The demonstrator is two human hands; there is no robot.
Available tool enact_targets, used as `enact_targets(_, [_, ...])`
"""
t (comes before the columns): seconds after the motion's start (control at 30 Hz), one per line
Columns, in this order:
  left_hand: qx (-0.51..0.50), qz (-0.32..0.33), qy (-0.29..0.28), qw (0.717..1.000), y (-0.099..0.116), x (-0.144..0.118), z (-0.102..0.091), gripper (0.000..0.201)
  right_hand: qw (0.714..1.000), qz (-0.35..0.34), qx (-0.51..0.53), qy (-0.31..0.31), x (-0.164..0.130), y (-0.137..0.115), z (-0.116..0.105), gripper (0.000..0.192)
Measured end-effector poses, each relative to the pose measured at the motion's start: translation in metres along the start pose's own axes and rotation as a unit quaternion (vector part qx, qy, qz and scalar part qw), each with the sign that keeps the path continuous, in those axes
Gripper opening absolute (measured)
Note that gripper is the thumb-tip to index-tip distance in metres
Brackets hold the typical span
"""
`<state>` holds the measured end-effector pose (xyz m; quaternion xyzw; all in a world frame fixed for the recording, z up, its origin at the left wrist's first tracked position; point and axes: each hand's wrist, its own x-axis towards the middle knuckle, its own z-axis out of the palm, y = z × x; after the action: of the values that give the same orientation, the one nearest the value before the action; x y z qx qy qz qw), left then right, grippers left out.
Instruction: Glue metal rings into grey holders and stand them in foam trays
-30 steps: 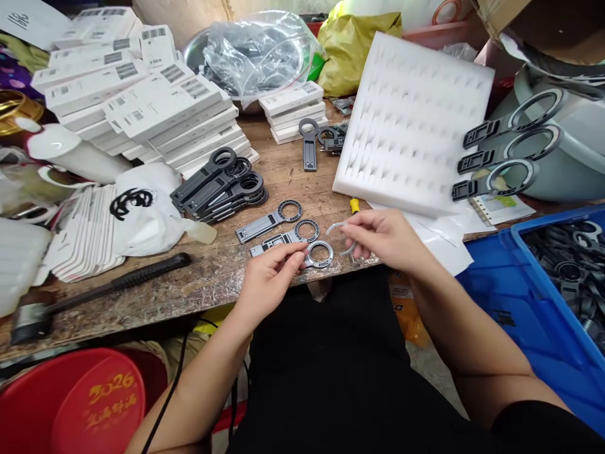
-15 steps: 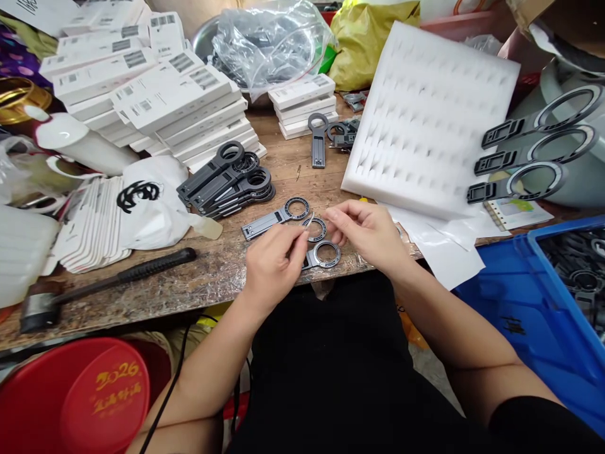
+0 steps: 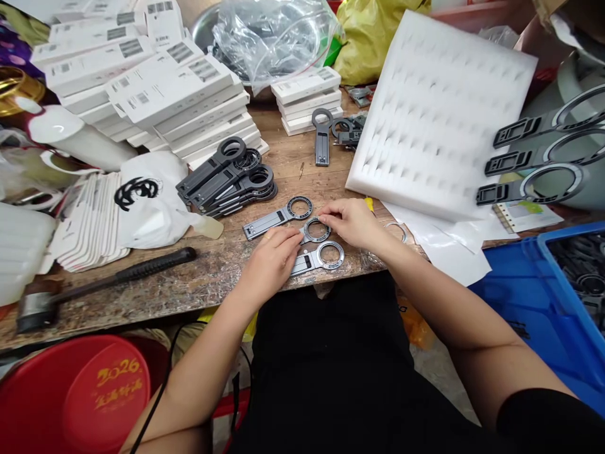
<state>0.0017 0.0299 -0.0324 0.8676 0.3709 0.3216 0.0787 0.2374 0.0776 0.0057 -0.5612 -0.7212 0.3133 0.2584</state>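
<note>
Three grey brackets with ring ends lie side by side at the bench's front edge. My left hand [image 3: 271, 261] is closed over the shaft of the middle bracket [image 3: 316, 230], hiding most of that shaft. At the right side of its ring, my right hand [image 3: 354, 222] has thumb and fingertips pinched together; what they hold, if anything, is too small to make out. The upper bracket [image 3: 269, 222] lies just beyond my left fingers. Nearest my body is the lower bracket [image 3: 305, 263], its shaft end partly under my left hand.
Dark brackets [image 3: 227, 176] are heaped beyond my left hand, before stacked white boxes [image 3: 174, 82]. A hammer [image 3: 127, 274] lies left. A slotted white foam block [image 3: 439, 113] stands right, near a thin ring [image 3: 397, 231] on the bench. A blue crate [image 3: 529, 284] holds dark parts.
My left hand has gone from pinching a thin pale strip to resting over the middle bracket's shaft. My right hand has moved in to its ring. The strip no longer shows.
</note>
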Motion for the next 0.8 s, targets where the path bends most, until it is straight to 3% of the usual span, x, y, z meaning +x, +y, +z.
enact_targets(0.23, [-0.011,0.009,-0.038,0.999,-0.006,0.001,0.007,0.029,0.997,-0.010,-0.081,0.016,-0.001,0.003,0.016,0.018])
enact_targets(0.53, [0.031,0.013,-0.113,0.993,-0.004,0.008,0.005,0.035,0.985,-0.016,-0.172,0.015,-0.011,0.008,0.019,0.029])
enact_targets(0.63, [0.033,0.009,-0.128,0.991,-0.002,0.012,0.003,0.036,0.970,-0.019,-0.242,-0.002,-0.024,0.007,0.015,0.037])
enact_targets(0.8, [0.039,0.020,-0.164,0.986,0.001,0.018,-0.003,0.037,0.923,-0.042,-0.375,-0.080,-0.048,-0.002,0.009,0.048])
